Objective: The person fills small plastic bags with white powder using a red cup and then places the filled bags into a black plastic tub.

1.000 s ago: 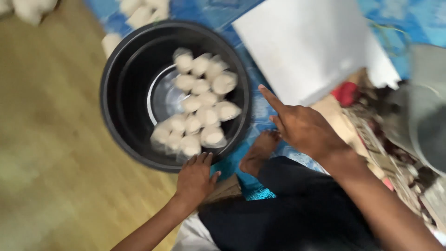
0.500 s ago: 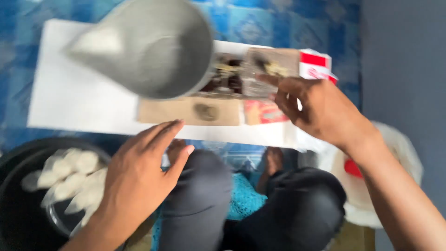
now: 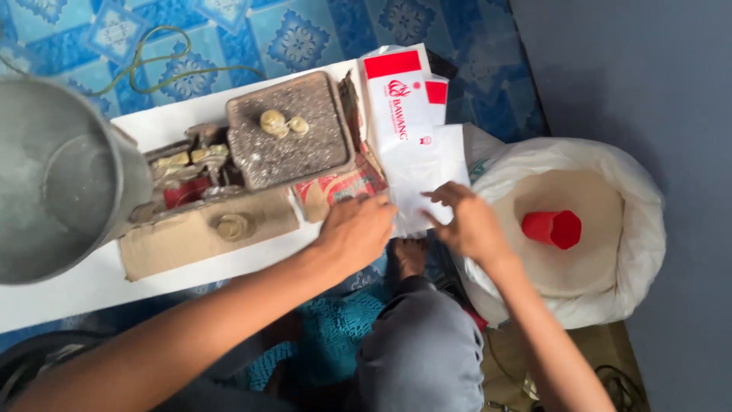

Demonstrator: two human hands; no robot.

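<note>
My left hand (image 3: 357,231) rests palm down on the white board, its fingers on the edge of a stack of clear and white plastic bags (image 3: 415,149) with red printed panels. My right hand (image 3: 470,221) lies on the same stack from the right, fingers pinching at the top bag's lower edge. Just left of the bags sits an old balance scale (image 3: 286,137) with a speckled flat pan holding two small pale lumps. My knee in grey trousers (image 3: 419,343) shows below both hands.
A large metal funnel-shaped pan (image 3: 61,179) stands at the left. At the right, an open white sack of flour (image 3: 568,229) holds a red cup (image 3: 552,228). A green cord (image 3: 164,65) lies on the blue patterned floor covering. A grey wall runs along the right.
The view swung right, away from the black pot of dough balls. Both hands came together onto the stack of plastic bags; the scale, flour sack and red cup are now in view.
</note>
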